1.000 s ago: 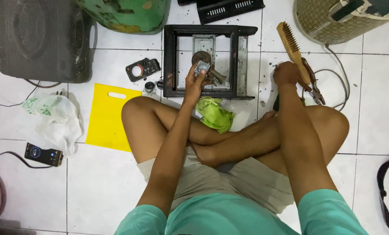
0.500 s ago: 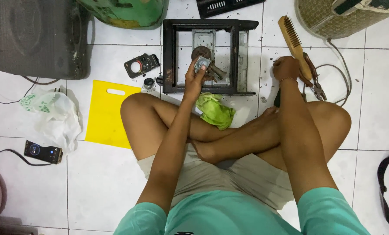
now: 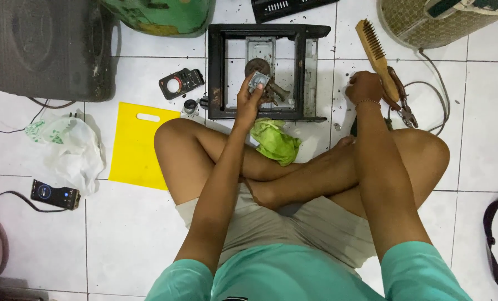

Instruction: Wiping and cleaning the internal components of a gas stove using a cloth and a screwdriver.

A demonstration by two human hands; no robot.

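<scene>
Posture: person is sitting cross-legged on the white tile floor (image 3: pixel 137 234), both arms reaching forward over the knees.
Left hand: left hand (image 3: pixel 249 100) is pinching a small grey metal part (image 3: pixel 258 82), fingers closed around it, raised just over the stove frame.
Part location: the part is sitting in the left fingertips, above the front of the frame's opening, near the round burner (image 3: pixel 258 67) inside.
Right hand: right hand (image 3: pixel 364 88) is curling into a fist at the lower end of the wire brush (image 3: pixel 376 51); fingers together and touching the handle, though a full grip cannot be told.
Frame: black stove frame (image 3: pixel 218 72) is lying open-topped on the tiles directly ahead of the knees.
Beside brush: pliers (image 3: pixel 403 109) are lying just right of the right hand, partly under the brush handle.
Near knees: green rag (image 3: pixel 276 142) is resting against the left shin, just below the frame.
Left of frame: small black meter (image 3: pixel 180 83) and yellow bag (image 3: pixel 138 146) are lying on the tiles; a white plastic bag (image 3: pixel 70 147) and a phone (image 3: pixel 55 194) are lying farther left.
</scene>
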